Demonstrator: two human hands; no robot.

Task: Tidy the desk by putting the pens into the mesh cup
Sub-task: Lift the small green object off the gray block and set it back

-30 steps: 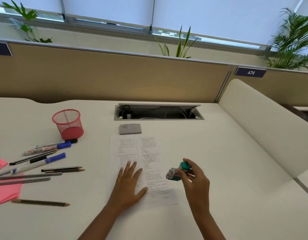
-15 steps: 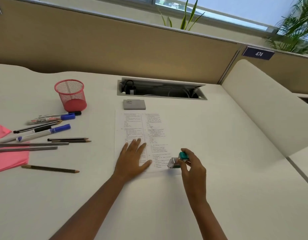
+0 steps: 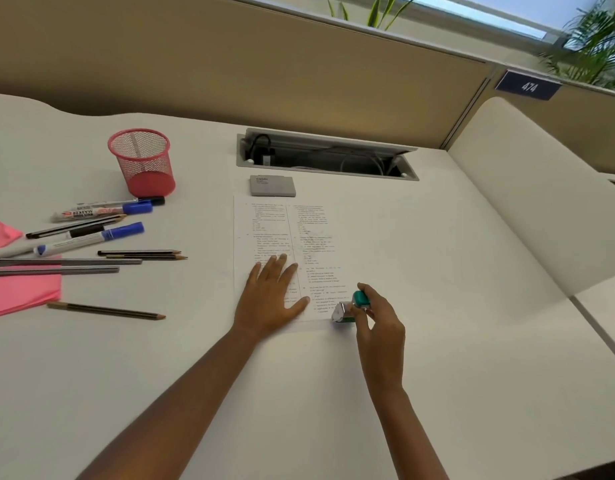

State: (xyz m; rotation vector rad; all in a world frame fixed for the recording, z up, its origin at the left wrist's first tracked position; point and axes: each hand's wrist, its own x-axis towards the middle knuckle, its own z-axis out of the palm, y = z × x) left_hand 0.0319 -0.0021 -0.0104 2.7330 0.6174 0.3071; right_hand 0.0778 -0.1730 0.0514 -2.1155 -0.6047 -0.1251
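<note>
White surface (image 3: 437,341), nothing tidied yet: mesh cup (image 3: 141,161) looks empty, pens (image 3: 91,233) lie loose beside it. Left grip (image 3: 269,296) presses flat on paper (image 3: 274,230); right grip (image 3: 378,323) pinches what looks like a green stapler (image 3: 351,308).

We see two bare forearms extending up from the lower edge. The left arm runs from 7 o'clock toward 1 o'clock. Its left hand (image 3: 269,297) lies palm down on a printed sheet (image 3: 313,237), fingers straight and close together toward 12 o'clock, thumb spread toward 3 o'clock. The right arm rises from 5 o'clock toward 11 o'clock. The right hand (image 3: 380,322), just beside the left at its 3 o'clock, curls its fingers round a small green-and-silver object (image 3: 345,310).
</note>
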